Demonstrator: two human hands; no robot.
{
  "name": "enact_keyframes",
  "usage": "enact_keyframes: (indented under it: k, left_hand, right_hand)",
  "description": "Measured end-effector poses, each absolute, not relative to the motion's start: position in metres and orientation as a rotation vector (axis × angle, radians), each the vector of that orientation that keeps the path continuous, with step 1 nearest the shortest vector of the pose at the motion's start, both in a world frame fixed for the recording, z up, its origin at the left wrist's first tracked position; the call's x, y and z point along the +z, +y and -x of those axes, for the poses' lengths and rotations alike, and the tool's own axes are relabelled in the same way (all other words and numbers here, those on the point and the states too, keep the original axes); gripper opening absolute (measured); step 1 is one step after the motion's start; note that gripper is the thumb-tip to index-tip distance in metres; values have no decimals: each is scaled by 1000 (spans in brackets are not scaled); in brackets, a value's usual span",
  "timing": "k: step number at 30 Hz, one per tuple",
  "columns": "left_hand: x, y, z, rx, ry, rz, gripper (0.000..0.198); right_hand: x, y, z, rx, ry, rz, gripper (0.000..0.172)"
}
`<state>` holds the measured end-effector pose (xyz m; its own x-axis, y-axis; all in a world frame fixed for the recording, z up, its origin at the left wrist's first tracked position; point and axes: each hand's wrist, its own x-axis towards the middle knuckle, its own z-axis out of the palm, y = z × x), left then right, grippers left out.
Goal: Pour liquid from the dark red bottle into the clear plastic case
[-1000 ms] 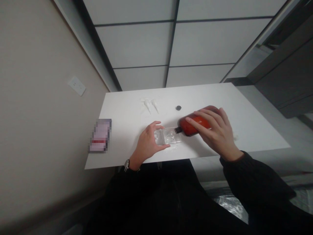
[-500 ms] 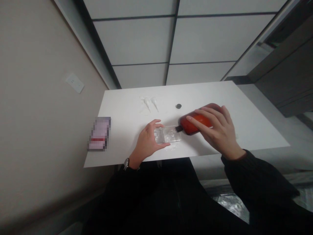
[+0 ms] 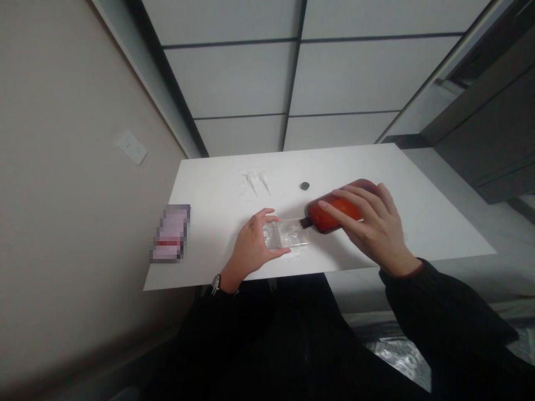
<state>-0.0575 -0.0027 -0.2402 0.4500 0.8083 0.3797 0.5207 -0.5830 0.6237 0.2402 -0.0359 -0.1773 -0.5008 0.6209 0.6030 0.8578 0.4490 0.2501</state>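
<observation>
My right hand [image 3: 371, 225] is wrapped round a red-brown bottle [image 3: 334, 214], held tipped on its side with its dark neck pointing left over a clear plastic container [image 3: 290, 234]. My left hand [image 3: 251, 248] grips the left end of that clear container between thumb and fingers, on the white table [image 3: 209, 206]. Whether liquid is coming out of the bottle cannot be made out.
A small dark cap [image 3: 305, 185] lies on the table behind the bottle. Two or three white pointed tips [image 3: 254, 181] lie further left. A blurred-out rectangular item [image 3: 170, 240] sits at the table's left edge. A wall with a socket [image 3: 131, 147] runs along the left.
Both hands, the bottle and the clear container keep nearly the same pose; only the camera view shifts slightly.
</observation>
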Motion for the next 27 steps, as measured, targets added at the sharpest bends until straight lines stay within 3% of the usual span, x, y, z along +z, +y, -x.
enact_keyframes:
  k: [13,20,27]
  left_hand:
    - [-239,-3,56,935,1119,-2293,89]
    - [-240,-3,56,931,1113,-2286,99]
    - [-242,-3,56,937,1111,-2290,92]
  right_hand:
    - [-173,-33,-240,-849,-2280,1182,80]
    - [-170,-34,-240,-840,-2301,1188,76]
    - [-167,-33,-241,-906,-2318,1166,80]
